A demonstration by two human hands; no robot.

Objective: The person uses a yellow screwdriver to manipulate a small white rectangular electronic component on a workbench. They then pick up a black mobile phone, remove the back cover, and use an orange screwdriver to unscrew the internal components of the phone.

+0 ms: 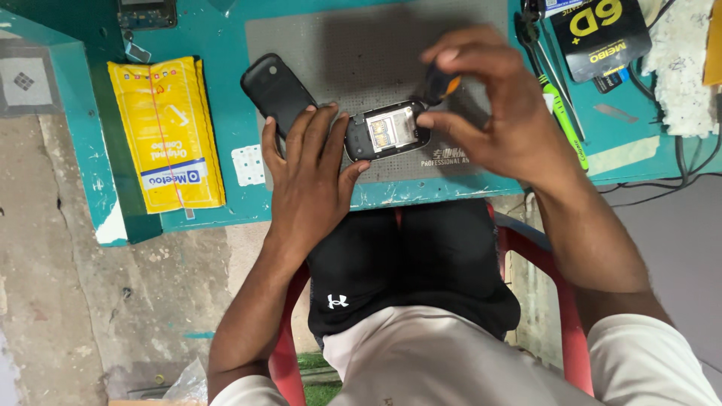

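A small black phone [386, 130] lies on its face on the grey work mat [361, 53], its back cover off and the metal inside showing. My left hand [310, 169] rests flat beside it, fingertips pressing on its left end. My right hand [489, 105] holds a screwdriver with a black and orange handle [442, 84] upright over the phone's right end. The black back cover [277, 92] lies on the mat's left edge, just behind my left fingers.
A yellow packet [167, 134] lies at the left of the teal table [226, 30]. Tweezers and a green-handled tool [560, 113] sit right of the mat, with a black packet [599, 34] and cables behind. Another phone [147, 13] is at the far left. I sit on a red chair [553, 286].
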